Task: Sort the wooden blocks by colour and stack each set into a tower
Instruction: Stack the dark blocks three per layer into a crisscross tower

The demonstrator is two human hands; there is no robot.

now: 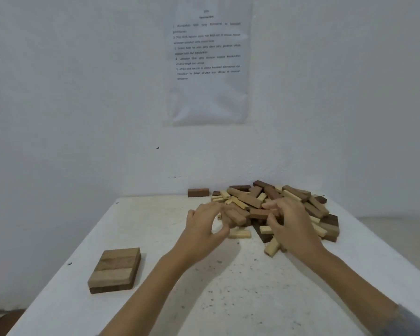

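Speckled table (155, 238) (blocks (250, 200) atop), white wall (58, 93)

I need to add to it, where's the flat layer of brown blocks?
In the head view, the flat layer lies on the table's near-left part, apart from the pile and left of the left hand.
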